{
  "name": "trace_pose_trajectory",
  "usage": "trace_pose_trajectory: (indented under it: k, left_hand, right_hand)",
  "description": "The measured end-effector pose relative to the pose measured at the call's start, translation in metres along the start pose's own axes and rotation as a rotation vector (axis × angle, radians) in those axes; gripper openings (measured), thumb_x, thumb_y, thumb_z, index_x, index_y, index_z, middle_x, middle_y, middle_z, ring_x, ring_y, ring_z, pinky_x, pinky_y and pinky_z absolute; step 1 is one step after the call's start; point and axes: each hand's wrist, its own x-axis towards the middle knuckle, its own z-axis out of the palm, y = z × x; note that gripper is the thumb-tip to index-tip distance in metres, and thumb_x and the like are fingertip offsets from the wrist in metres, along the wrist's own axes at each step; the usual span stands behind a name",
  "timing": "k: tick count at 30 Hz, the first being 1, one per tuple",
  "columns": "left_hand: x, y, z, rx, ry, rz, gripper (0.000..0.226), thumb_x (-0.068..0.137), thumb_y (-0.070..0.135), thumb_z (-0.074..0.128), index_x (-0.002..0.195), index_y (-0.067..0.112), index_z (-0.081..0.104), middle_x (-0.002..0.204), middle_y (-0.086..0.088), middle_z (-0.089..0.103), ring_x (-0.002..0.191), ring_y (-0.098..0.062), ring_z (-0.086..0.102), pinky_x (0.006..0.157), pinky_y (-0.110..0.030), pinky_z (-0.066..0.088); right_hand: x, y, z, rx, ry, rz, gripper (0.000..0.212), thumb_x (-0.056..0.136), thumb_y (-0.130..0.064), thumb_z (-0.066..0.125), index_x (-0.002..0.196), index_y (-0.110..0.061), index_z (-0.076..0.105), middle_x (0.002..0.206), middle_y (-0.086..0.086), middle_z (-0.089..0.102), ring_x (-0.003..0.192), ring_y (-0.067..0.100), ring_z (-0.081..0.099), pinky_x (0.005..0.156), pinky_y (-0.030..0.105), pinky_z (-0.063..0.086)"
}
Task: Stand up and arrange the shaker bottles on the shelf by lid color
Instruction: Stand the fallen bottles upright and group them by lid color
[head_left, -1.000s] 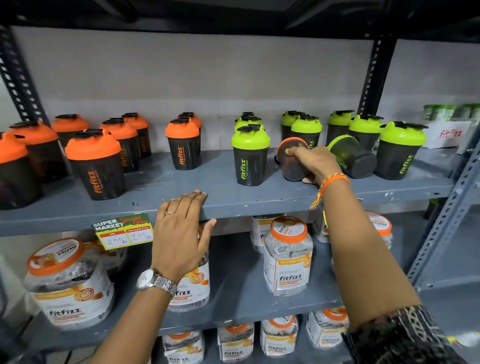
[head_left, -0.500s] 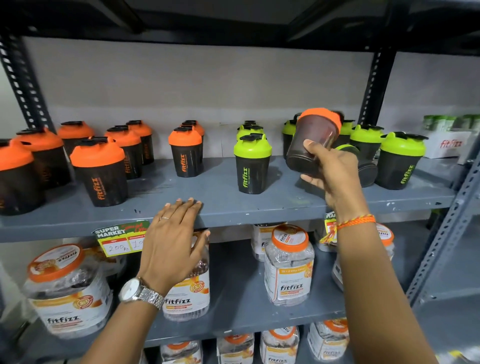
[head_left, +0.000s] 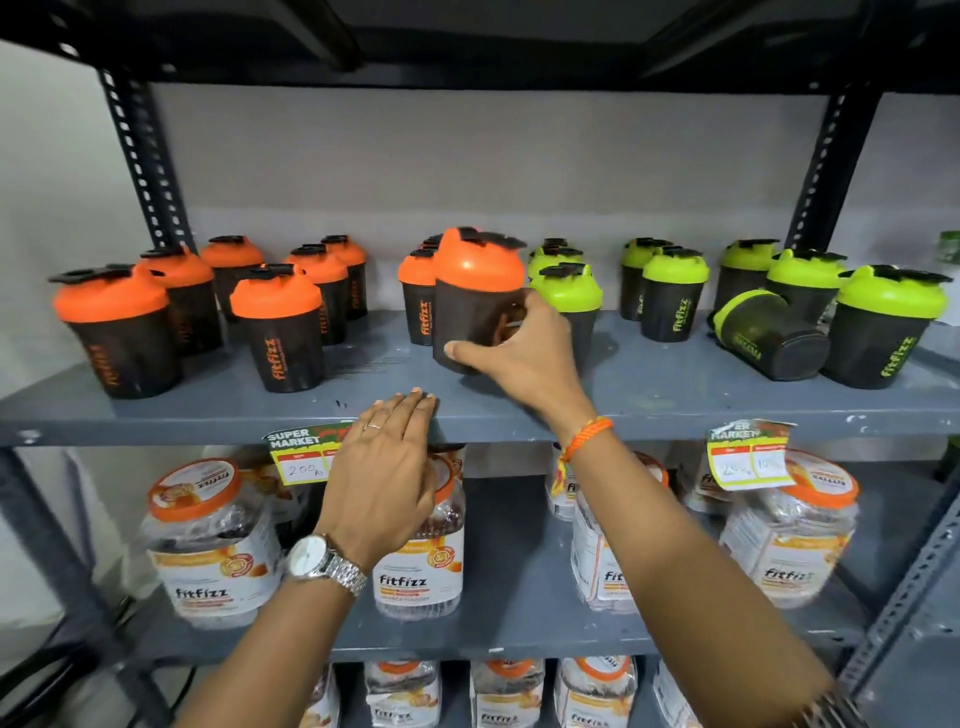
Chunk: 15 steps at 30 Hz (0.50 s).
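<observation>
My right hand (head_left: 524, 353) grips an orange-lidded black shaker bottle (head_left: 475, 291), upright, at the middle of the grey shelf (head_left: 649, 410), just in front of another orange-lidded bottle (head_left: 417, 296). Several orange-lidded bottles (head_left: 278, 327) stand upright to the left. Several green-lidded bottles (head_left: 672, 291) stand to the right. One green-lidded bottle (head_left: 769, 335) lies on its side among them. My left hand (head_left: 387, 478) rests flat, fingers together, on the shelf's front edge and holds nothing.
Price tags (head_left: 298, 454) hang from the shelf's front edge. The shelf below holds clear Fitfizz jars (head_left: 208, 540) with orange lids; more stand lower down. Black perforated uprights (head_left: 140, 161) frame the shelf. A dark shelf runs overhead.
My right hand picked up the orange-lidded bottle that lay among the green ones, turned it upright and carried it left to the orange group. My left hand stayed on the shelf edge.
</observation>
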Motion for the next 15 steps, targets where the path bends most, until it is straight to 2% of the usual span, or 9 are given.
trace_pose_trajectory:
  k: [2, 5, 15]
  left_hand:
    - [0.000, 0.001, -0.001, -0.020, -0.004, -0.005, 0.073, 0.076, 0.025, 0.034, 0.147, 0.008, 0.044, 0.152, -0.013, 0.049, 0.138, -0.029, 0.049, 0.121, -0.041, 0.031]
    - [0.000, 0.002, -0.001, -0.049, 0.005, -0.005, 0.084, 0.070, 0.028, 0.019, 0.147, 0.007, 0.043, 0.152, -0.014, 0.048, 0.139, -0.030, 0.048, 0.122, -0.041, 0.029]
    - [0.000, 0.005, 0.001, -0.141, 0.030, -0.034, 0.089, 0.068, 0.029, 0.013, 0.149, 0.007, 0.041, 0.155, -0.013, 0.045, 0.143, -0.030, 0.042, 0.126, -0.040, 0.020]
  right_hand:
    - [0.006, 0.008, 0.017, -0.085, -0.040, 0.002, 0.074, 0.047, -0.048, 0.091, 0.106, -0.014, 0.062, 0.102, 0.001, 0.073, 0.090, 0.016, 0.070, 0.079, 0.037, 0.060]
    - [0.017, 0.016, 0.031, -0.151, -0.103, 0.010, 0.078, 0.049, -0.048, 0.091, 0.110, -0.011, 0.061, 0.107, 0.004, 0.072, 0.097, 0.020, 0.068, 0.084, 0.038, 0.059]
    - [0.029, 0.021, 0.041, -0.173, -0.222, 0.049, 0.084, 0.053, -0.046, 0.093, 0.117, -0.009, 0.054, 0.115, 0.006, 0.066, 0.104, 0.022, 0.062, 0.081, 0.030, 0.055]
